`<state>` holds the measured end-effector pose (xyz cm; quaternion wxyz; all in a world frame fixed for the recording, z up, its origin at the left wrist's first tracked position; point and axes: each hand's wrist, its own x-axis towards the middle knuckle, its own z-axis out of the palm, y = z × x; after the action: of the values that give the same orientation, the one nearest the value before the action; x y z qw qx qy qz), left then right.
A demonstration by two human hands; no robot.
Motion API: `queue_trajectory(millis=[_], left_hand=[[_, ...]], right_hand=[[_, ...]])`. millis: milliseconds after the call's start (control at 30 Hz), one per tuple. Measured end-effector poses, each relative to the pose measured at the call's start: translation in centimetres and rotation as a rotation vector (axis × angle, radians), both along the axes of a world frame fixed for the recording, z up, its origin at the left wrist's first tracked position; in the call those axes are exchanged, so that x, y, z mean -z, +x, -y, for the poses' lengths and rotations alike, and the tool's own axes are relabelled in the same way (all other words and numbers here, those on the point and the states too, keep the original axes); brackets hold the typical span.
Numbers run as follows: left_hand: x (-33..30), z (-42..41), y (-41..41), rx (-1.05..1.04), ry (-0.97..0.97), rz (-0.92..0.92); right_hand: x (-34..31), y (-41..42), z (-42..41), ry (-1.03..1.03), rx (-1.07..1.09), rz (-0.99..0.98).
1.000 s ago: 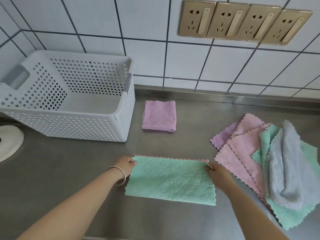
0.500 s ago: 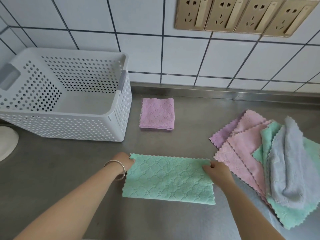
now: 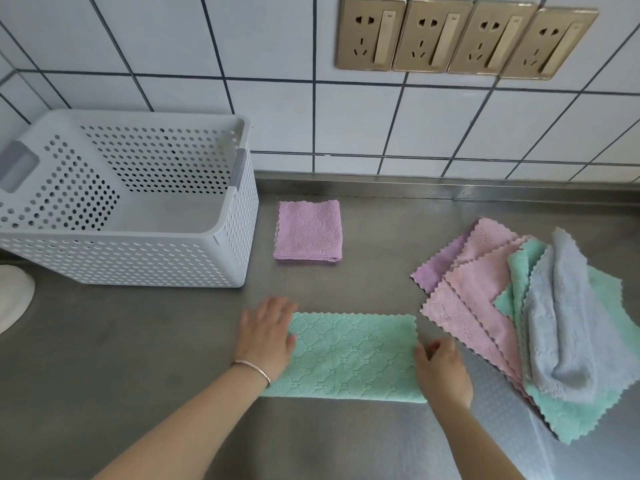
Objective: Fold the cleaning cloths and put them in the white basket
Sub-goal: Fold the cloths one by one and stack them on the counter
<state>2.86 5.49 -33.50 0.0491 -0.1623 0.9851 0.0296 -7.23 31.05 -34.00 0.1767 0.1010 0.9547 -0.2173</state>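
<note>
A green cloth (image 3: 349,356), folded in half into a long rectangle, lies flat on the steel counter in front of me. My left hand (image 3: 266,336) rests flat on its left end with fingers spread. My right hand (image 3: 441,370) pinches the cloth's right edge. A purple cloth (image 3: 308,230) folded into a small square lies beyond it, beside the white perforated basket (image 3: 221,268), which stands at the left with nothing visible inside. A loose pile of unfolded cloths (image 3: 540,306), pink, purple, green and grey, lies to the right.
The steel counter (image 3: 138,341) runs back to a tiled wall with a row of gold sockets (image 3: 464,38). The edge of a white round object (image 3: 14,299) shows at the far left.
My left hand let go of the cloth's top left corner and now lies flat and spread on the left end. My right hand slid down the right edge.
</note>
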Motion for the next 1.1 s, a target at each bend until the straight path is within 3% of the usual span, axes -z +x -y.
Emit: queue_trajectory(millis=[100, 200, 300, 400, 500, 567, 700, 800, 933, 1100], left_hand=[[0.7, -3.2, 0.6, 0.232, 0.098, 0.119], [2.2, -4.7, 0.5, 0.376, 0.056, 0.243], [3.2, -5.2, 0.8, 0.332, 0.07, 0.32], [3.4, -5.0, 0.6, 0.27, 0.121, 0.34], [2.5, -5.6, -0.2, 0.172, 0.162, 0.359], [0.5, -6.4, -1.4, 0.036, 0.321, 0.314], [-4.6, -7.5, -3.5, -0.339, 0.969, 0.016], [-5.9, -6.0, -3.2, -0.455, 1.014, -0.021], [-4.5, -2.7, -1.1, -0.611, 0.968, -0.114], [-1.5, 0.0, 1.4, -0.702, 0.915, -0.021]], right_hand=[[0.3, 2.3, -0.2, 0.002, 0.004, 0.081], [0.3, 3.8, -0.1, 0.071, -0.033, 0.121], [-0.2, 4.4, 0.0, 0.164, -0.101, 0.181], [-0.9, 4.7, 0.4, 0.125, -0.086, 0.159], [-1.3, 5.6, 0.9, 0.05, -0.068, -0.046], [-1.7, 6.4, 1.9, -0.014, -0.118, -0.24], [-3.0, 7.9, 5.8, -0.136, -0.475, -0.665], [-3.3, 9.2, 8.5, -0.21, -0.731, -0.772], [-2.0, 10.1, 9.4, -0.14, -0.888, -0.653], [0.5, 9.8, 8.8, 0.08, -0.963, -0.359]])
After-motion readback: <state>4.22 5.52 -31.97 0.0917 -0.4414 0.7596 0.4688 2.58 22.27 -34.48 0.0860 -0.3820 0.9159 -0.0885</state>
